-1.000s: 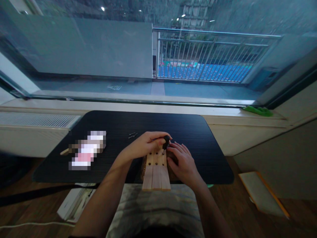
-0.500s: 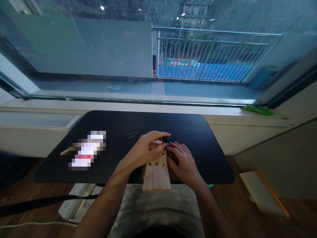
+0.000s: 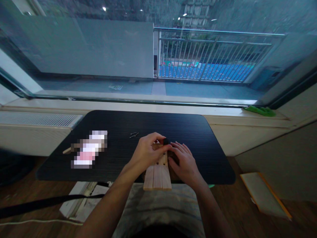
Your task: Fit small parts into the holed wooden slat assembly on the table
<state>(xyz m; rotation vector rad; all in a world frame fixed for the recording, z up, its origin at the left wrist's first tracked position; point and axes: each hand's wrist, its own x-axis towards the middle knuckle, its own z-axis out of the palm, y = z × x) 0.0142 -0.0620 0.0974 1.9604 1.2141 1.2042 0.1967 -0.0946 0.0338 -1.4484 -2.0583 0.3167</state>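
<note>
A light wooden piece of three strips (image 3: pixel 157 178), with small round holes, extends past the table's near edge. A brown thing, partly hidden, lies under its far end. Over that end my left hand (image 3: pixel 148 148) pinches a small black block (image 3: pixel 165 141) between thumb and fingers; its exact kind is unclear. My right hand (image 3: pixel 184 162) lies low along the right side of the strips, fingers stretched out and its index fingertip close to my left thumb. Three thin metal pins or screws (image 3: pixel 134 135) lie on the table beyond my left hand.
The black table (image 3: pixel 119 119) stands against the windowsill (image 3: pixel 138 105). A blurred, bright phone-like object (image 3: pixel 90 148) and a thin wooden stick (image 3: pixel 67 150) are at left. A green cloth (image 3: pixel 260 110) lies on the sill, and an orange-edged board (image 3: pixel 266 195) is on the floor.
My left hand has come down with the black block, its thumb now lying across the wood and hiding more of the holes. The right hand has barely moved.
</note>
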